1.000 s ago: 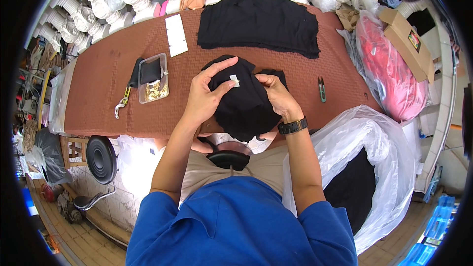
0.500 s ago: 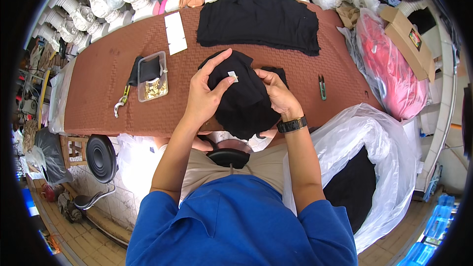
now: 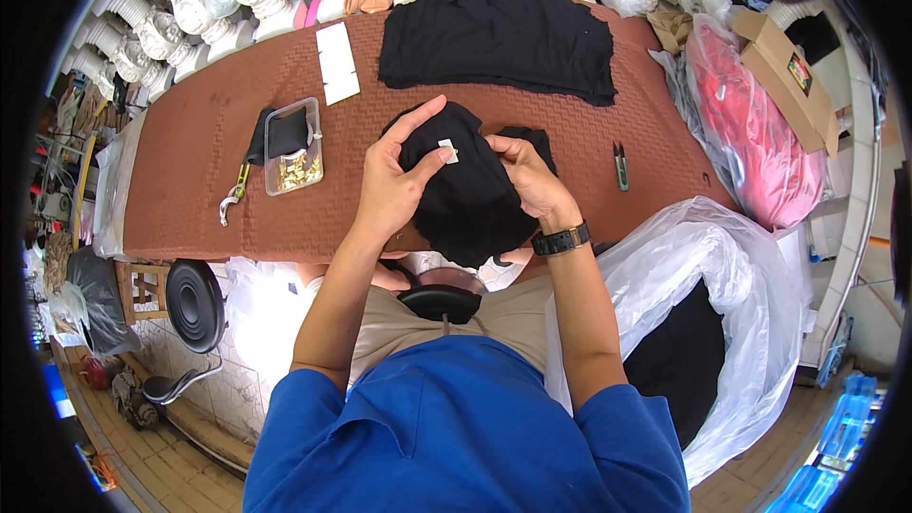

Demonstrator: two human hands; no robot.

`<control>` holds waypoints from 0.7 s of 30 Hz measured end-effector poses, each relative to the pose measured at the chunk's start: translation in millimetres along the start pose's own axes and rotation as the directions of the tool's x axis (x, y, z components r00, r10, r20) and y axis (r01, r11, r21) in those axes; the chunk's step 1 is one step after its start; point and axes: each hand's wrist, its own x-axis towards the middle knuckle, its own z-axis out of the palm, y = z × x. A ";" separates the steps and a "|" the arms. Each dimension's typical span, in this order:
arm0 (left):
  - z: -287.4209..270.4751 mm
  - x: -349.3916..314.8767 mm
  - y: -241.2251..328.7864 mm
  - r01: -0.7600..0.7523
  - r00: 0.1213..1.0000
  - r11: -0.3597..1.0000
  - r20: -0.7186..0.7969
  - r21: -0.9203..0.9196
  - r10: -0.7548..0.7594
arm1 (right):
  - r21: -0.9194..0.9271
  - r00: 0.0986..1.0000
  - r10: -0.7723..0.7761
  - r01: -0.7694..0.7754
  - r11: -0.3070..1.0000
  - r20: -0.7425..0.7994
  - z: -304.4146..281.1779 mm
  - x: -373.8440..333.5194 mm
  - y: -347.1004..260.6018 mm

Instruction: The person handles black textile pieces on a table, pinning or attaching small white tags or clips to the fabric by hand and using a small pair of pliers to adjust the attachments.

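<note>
A piece of black cloth (image 3: 470, 199) hangs between my hands above the near edge of the table. My left hand (image 3: 399, 166) grips its left side, with the thumb pressed on a small white tag (image 3: 448, 151) on the cloth and the index finger stretched along the top. At the cloth's upper right edge my right hand (image 3: 534, 180) pinches the fabric between thumb and fingers; a dark watch is on that wrist. Another bit of black cloth (image 3: 534, 142) lies on the table behind my right hand.
On the brown-covered table (image 3: 190, 152) are a clear plastic box (image 3: 294, 147) of small gold pieces, a yellow cutter (image 3: 241, 180), a white card (image 3: 337, 65), green thread snips (image 3: 620, 166) and stacked black fabric (image 3: 499, 43). A plastic bag (image 3: 760, 323) with black cloth stands at right.
Both hands hold the cloth in nearly the same place. My right fingers have shifted slightly left along its edge, and the tag's tilt has changed a little.
</note>
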 end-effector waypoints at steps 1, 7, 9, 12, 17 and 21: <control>-0.3 0.0 0.0 -0.002 1.000 1.000 0.005 0.018 0.002 | -0.002 1.000 0.000 0.000 1.000 0.004 0.0 0.4 0.4; 0.0 0.1 -0.3 0.005 1.000 1.000 0.005 0.025 -0.005 | -0.009 1.000 0.004 -0.004 1.000 -0.004 2.4 -1.8 -2.4; 0.7 0.1 -0.6 0.008 1.000 1.000 0.007 0.004 -0.008 | 0.007 1.000 0.012 -0.012 1.000 0.001 1.5 -2.0 -2.4; 0.2 0.0 -2.7 0.019 1.000 1.000 0.003 -0.021 -0.019 | 0.022 1.000 0.012 -0.013 1.000 0.006 1.5 -2.5 -2.4; 0.6 0.5 -2.5 0.075 0.997 0.990 0.014 -0.117 -0.074 | 0.027 1.000 0.012 -0.013 1.000 0.026 0.7 -2.7 -2.9; 3.1 0.8 -0.1 0.093 0.996 0.983 0.019 -0.157 -0.092 | 0.042 0.999 -0.003 0.001 0.999 0.049 0.4 -2.2 -2.0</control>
